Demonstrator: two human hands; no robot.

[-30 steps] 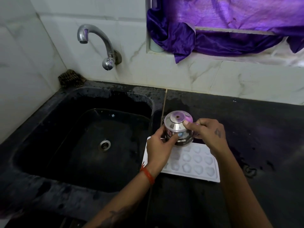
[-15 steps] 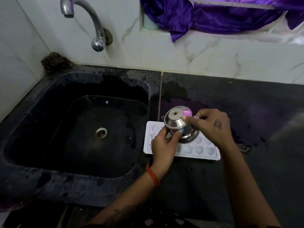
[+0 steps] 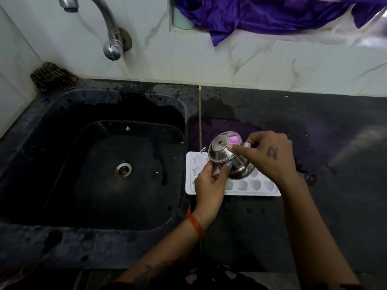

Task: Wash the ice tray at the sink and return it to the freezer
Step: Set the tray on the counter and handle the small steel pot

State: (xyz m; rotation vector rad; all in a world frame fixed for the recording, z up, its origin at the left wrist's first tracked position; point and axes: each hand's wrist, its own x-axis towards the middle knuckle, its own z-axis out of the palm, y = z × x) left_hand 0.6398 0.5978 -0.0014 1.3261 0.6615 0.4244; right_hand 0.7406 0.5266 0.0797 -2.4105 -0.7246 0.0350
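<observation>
A white ice tray (image 3: pixel 249 188) with shaped cells lies flat on the dark counter just right of the black sink (image 3: pixel 100 168). Above the tray I hold a small lidded steel pot (image 3: pixel 228 156), tilted toward the sink. My right hand (image 3: pixel 270 155) grips its body and handle side, with the forefinger laid on the lid. My left hand (image 3: pixel 209 185) pinches the pot's lower rim from below. Both hands and the pot cover the middle of the tray.
A chrome tap (image 3: pixel 106 28) juts from the tiled wall over the sink's back edge. A dark scrubber (image 3: pixel 52 77) sits in the left corner. Purple cloth (image 3: pixel 261 13) hangs from the window ledge. The wet dark counter (image 3: pixel 324 132) stretches to the right.
The view has dropped and shifted so the tap sits higher in frame. The steel pot has tipped further toward the sink in both hands. The tray has stayed put.
</observation>
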